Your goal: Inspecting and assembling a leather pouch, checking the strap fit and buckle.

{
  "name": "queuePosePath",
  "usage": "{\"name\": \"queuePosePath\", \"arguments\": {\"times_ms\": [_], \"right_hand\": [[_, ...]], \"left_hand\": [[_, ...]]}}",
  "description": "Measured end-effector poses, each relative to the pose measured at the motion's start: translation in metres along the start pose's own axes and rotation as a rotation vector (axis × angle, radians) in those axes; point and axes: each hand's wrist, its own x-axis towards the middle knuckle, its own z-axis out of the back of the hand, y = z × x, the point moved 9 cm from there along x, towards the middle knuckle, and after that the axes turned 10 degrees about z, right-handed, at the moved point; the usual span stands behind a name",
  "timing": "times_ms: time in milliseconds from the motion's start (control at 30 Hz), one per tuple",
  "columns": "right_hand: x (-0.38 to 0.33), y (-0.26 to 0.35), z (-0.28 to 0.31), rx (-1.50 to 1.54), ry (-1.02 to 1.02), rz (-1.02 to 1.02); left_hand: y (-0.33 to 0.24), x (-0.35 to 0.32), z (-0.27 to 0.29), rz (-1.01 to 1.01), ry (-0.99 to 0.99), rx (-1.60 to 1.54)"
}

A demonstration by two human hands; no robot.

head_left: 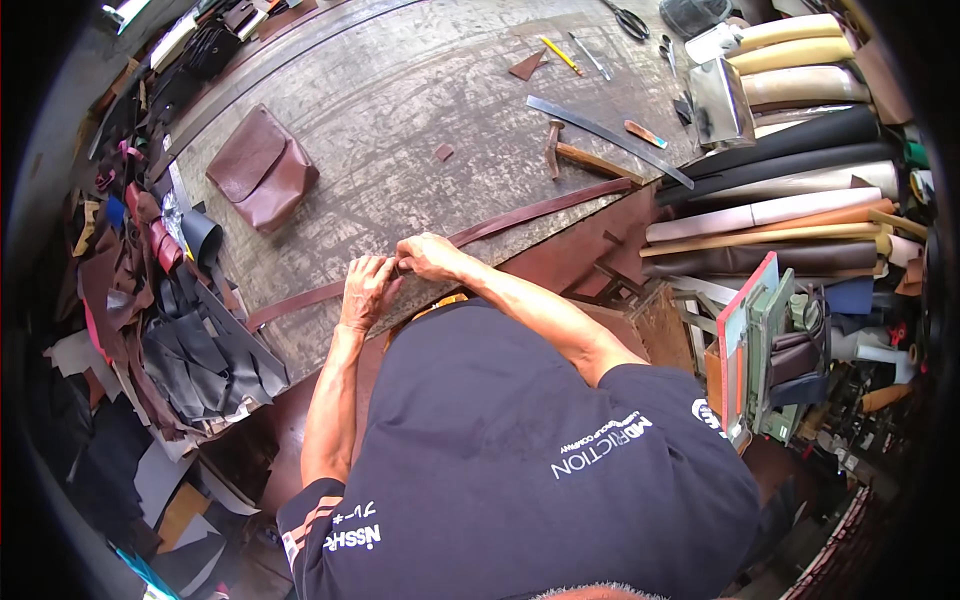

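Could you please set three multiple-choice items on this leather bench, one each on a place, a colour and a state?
1. Where does the hammer lie?
A. beyond the strap on the bench
B. on the floor
C. in the bag

2. What colour is the bag?
A. yellow
B. reddish brown
C. white

3. What are the left hand and right hand doing?
A. resting apart
B. holding scissors
C. pinching the long strap

Answers: 1 A, it rests on the worktop; 2 B, its flap shows that tone; 3 C, both sets of fingers close on it.

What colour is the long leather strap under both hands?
Dark reddish brown; the leather strap shows best in the head view.
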Motion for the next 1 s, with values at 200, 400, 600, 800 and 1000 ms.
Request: {"name": "queuePosePath", "arguments": {"times_ms": [200, 400, 600, 800, 1000], "right_hand": [[-0.001, -0.002, -0.005, -0.034, -0.036, -0.050], [-0.025, -0.032, 0.024, -0.262, -0.012, -0.067], [-0.136, -0.136, 0.136, -0.442, 0.034, -0.229], [-0.226, -0.217, 0.240, -0.401, -0.052, -0.393], [-0.347, -0.296, 0.355, -0.291, -0.452, -0.510]], "left_hand": [[0.010, -0.005, 0.000, 0.034, -0.011, -0.059], [0.033, -0.010, 0.008, 0.132, -0.002, 0.032], [0.054, -0.024, 0.027, 0.265, -0.034, 0.042], [0.050, -0.022, 0.026, 0.255, -0.054, 0.133], [0.044, -0.021, 0.020, 0.399, 0.008, 0.246]]}}
